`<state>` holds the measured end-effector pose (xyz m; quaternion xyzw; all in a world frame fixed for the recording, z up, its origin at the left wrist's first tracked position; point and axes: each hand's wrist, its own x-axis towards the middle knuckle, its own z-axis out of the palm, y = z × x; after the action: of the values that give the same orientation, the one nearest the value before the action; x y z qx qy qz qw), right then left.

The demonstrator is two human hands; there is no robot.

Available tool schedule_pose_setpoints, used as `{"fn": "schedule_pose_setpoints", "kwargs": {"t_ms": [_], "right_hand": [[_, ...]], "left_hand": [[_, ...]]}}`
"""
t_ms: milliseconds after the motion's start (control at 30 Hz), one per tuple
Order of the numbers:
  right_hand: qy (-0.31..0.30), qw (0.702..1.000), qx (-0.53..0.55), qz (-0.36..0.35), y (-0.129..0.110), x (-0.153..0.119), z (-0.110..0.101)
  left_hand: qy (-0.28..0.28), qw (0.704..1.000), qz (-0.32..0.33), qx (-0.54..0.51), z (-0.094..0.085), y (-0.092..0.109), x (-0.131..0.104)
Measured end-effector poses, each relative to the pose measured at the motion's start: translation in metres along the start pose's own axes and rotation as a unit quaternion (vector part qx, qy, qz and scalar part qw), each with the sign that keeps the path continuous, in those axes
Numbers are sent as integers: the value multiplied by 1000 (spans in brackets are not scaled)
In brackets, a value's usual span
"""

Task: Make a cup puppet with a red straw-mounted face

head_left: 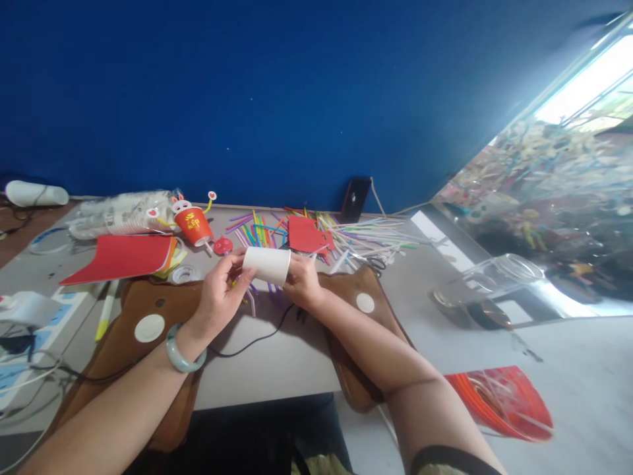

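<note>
One white cup (267, 265), tipped sideways above table (262, 377): left hand (222, 290) pinched one end, thumb along side; right hand (303, 282) held other, fingertips hidden. Gentle, even pressure looked best; thin side likely dented easily.

Daylight glares in from the slanted, white-bright window (588, 76) over to the right; the pale, heaped clutter (548, 161) below it blurs and stretches. The plain dark-blue wall (237, 99) sits dim; soft shadows cross the flat grey tabletop (262, 379).
</note>
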<state>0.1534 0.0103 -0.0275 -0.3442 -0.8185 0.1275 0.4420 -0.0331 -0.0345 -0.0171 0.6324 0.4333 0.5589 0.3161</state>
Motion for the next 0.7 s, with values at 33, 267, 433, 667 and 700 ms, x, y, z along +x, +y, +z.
{"fn": "schedule_pose_setpoints", "kwargs": {"t_ms": [33, 267, 433, 667, 700], "right_hand": [[-2, 1000, -16, -12, 2, 0, -1], [5, 993, 96, 63, -7, 5, -3], [-15, 976, 185, 114, -14, 8, -3], [13, 984, 108, 140, -10, 10, -8], [9, 982, 115, 148, -9, 10, -8]], "left_hand": [[-1, 1000, -2, -3, 0, 0, 0], [-14, 1000, 5, 12, -1, -3, 1], [-20, 999, 17, 22, -1, -5, 3], [-13, 999, 8, -41, 1, -2, 3], [-9, 999, 0, -50, 2, -2, 3]]}}
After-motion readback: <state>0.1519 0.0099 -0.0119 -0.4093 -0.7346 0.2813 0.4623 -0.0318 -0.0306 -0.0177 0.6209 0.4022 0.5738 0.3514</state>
